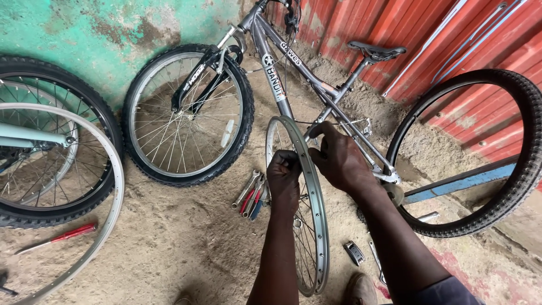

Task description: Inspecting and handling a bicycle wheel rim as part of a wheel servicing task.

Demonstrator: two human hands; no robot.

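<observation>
**Bare rim, both hands on it**

While standing upright on the dirt floor point(186, 237), bare silver rim point(316, 226) gripped near the top: left hand point(284, 178) closed round the spokes, right hand point(339, 158) wrapped over the rim edge. Just behind, grey bike point(293, 62); pliers and spanners point(251, 197) lying beside.

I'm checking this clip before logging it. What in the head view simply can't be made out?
- Left hand: whatever its grip holds at the bare wheel rim is hidden by the fingers.
- Right hand: fingertips hidden behind the rim.
- Tools on the ground: too small to tell their types.
- Loose tyre: cut off by the right edge.
- Bicycle handlebars: cut off by the top edge.
</observation>
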